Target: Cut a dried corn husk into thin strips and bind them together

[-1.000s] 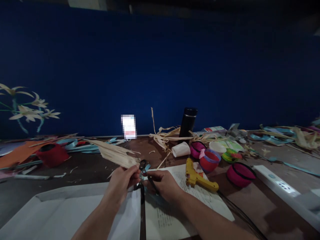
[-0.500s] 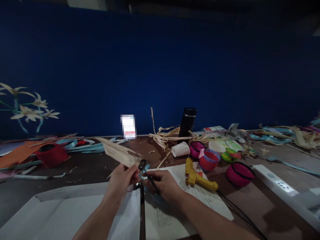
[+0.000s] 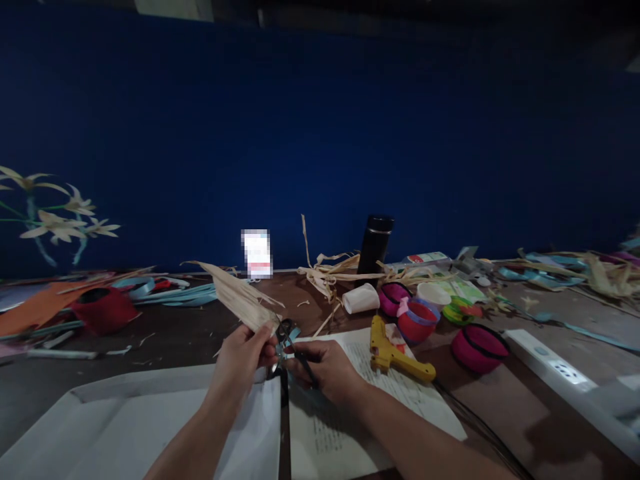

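Observation:
My left hand [image 3: 244, 357] is closed, with a pale dried corn husk [image 3: 243, 300] pinched between thumb and fingers. The husk fans up and to the left, its far tip curled over. Close beside it, my right hand [image 3: 327, 370] is closed around the dark handle of a pair of scissors [image 3: 304, 369]. The blades point left toward the fingers of my left hand, and those fingers partly hide them. Other dark, ring-shaped pieces and a bit of blue ribbon show just behind my fingertips; I cannot tell exactly what they are.
Right of my hands, a yellow glue gun [image 3: 395, 357] lies on printed paper [image 3: 345, 433]. Beyond it are a white cup [image 3: 361, 299], pink pouches [image 3: 481, 348] and a black flask [image 3: 376, 245]. White paper [image 3: 135, 427] lies left; a power strip [image 3: 555, 373] lies right.
The corn husk has tilted a little more upright and its tip now shows a curl. Both hands stay almost in the same place.

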{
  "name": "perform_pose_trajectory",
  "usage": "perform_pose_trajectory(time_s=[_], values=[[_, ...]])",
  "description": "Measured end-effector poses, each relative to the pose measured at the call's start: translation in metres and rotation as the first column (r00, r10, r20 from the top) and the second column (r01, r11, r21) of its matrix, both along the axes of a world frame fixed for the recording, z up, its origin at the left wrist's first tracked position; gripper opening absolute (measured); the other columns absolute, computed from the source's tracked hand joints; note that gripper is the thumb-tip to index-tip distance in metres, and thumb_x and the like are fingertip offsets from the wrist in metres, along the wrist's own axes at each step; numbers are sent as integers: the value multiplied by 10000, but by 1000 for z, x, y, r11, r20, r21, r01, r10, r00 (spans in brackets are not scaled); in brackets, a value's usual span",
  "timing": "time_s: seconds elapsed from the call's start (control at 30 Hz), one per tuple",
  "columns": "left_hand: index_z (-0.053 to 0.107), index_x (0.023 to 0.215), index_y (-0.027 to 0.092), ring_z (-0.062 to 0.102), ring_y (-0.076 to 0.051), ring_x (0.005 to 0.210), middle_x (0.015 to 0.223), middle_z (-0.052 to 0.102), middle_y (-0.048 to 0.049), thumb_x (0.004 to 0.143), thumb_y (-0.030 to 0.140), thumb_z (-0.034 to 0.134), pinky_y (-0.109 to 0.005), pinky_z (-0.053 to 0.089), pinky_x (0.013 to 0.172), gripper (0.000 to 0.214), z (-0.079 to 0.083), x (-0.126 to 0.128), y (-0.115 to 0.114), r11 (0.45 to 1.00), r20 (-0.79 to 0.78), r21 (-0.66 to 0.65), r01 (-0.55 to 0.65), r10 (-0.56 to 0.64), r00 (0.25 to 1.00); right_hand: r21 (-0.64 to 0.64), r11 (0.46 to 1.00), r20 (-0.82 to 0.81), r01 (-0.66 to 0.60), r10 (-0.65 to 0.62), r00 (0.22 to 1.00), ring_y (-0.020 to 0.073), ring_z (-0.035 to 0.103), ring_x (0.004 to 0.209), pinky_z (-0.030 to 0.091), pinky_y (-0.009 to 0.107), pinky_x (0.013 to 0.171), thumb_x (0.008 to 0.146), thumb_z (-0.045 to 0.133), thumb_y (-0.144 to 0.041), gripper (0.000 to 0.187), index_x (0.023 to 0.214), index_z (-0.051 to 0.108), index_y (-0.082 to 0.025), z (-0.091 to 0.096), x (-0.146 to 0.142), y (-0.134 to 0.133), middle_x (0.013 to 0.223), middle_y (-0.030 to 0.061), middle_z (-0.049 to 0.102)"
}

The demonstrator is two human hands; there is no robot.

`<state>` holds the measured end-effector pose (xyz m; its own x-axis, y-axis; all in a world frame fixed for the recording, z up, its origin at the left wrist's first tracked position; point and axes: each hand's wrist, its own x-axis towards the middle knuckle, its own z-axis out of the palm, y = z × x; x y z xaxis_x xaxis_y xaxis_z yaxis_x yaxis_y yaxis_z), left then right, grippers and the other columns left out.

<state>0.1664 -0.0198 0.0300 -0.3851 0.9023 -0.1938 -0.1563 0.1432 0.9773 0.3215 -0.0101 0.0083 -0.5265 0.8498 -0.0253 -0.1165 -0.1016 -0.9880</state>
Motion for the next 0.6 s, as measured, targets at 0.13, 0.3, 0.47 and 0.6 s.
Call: perform_pose_trajectory(time_s=[0.13, 0.3, 0.47, 0.6], values=[[567, 649, 126, 478, -65, 432, 536, 559, 16, 567, 414, 710, -199, 468, 439, 331, 3, 1, -1, 1000, 4, -6, -12, 12, 1000, -8, 1000, -6, -6, 6, 1000, 29, 329, 407, 222, 172, 390, 662, 720, -380, 376, 919, 686, -107, -1, -1, 0, 475, -55, 424], [558, 651, 135, 475, -63, 428, 526, 549, 31, 604, 405, 683, -192, 462, 440, 302, 3, 0, 0, 1000, -22, -1, -6, 6, 1000, -2, 1000, -1, -4, 4, 1000, 28, 316, 408, 233, 174, 394, 658, 717, -401, 382, 897, 688, -105, -2, 0, 0, 478, -60, 406], [548, 641, 149, 446, -65, 394, 491, 525, 46, 613, 404, 662, -187, 423, 392, 280, 1, -1, 0, 1000, -58, 23, -2, 3, 998, -6, 1000, 24, -11, 11, 1000, 34, 326, 419, 224, 177, 397, 639, 722, -414, 404, 897, 692, -104, -3, 0, 0, 487, -51, 420], [549, 637, 152, 434, -70, 372, 481, 513, 43, 634, 403, 633, -189, 394, 363, 266, 1, -3, -1, 999, -146, 21, 42, -39, 989, -40, 999, 8, -22, 23, 1000, 38, 332, 426, 239, 178, 410, 614, 738, -406, 438, 935, 686, -113, -2, -1, 0, 495, -52, 428]])
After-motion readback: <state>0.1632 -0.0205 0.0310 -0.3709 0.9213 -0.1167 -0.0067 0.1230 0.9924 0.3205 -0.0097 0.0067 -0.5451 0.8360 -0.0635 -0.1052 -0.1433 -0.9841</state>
